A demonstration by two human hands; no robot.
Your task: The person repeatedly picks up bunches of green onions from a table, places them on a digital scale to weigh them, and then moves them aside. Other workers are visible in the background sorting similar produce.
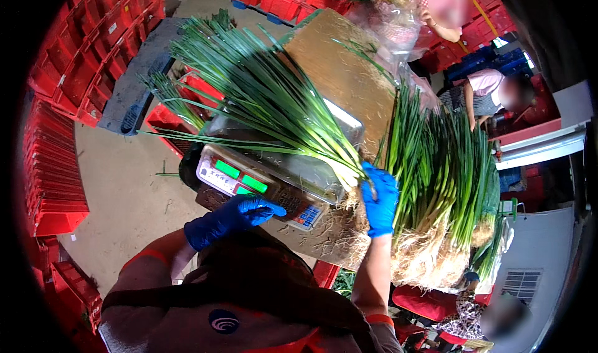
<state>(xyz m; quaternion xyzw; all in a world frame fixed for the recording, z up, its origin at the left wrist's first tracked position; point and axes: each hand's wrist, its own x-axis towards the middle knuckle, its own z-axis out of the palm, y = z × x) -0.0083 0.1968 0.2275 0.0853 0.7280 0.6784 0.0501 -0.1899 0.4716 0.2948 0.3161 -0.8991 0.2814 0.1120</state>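
Observation:
A large bunch of long-leaved green garlic or scallions [280,115] lies across the metal pan of an electronic price scale [261,185]. The leaves fan out to the far left, and the pale stem bases point toward my right side. My right hand [380,201], in a blue glove, is curled around the root end of some stalks at the pan's right corner. In front of the scale's lit green displays and keypad, my blue-gloved left hand [240,215] hovers with loosely bent fingers and holds nothing. A thick row of the same plants [430,175] lies to the right, its tangled roots [430,259] facing me.
The scale stands on a wooden table [341,59] strewn with root bits. Red crates [103,40] stack up at left; one [168,124] holding greens sits beyond the scale. A person [420,7] handles a clear bag at the far end; others work at right [481,89] and lower right [467,311].

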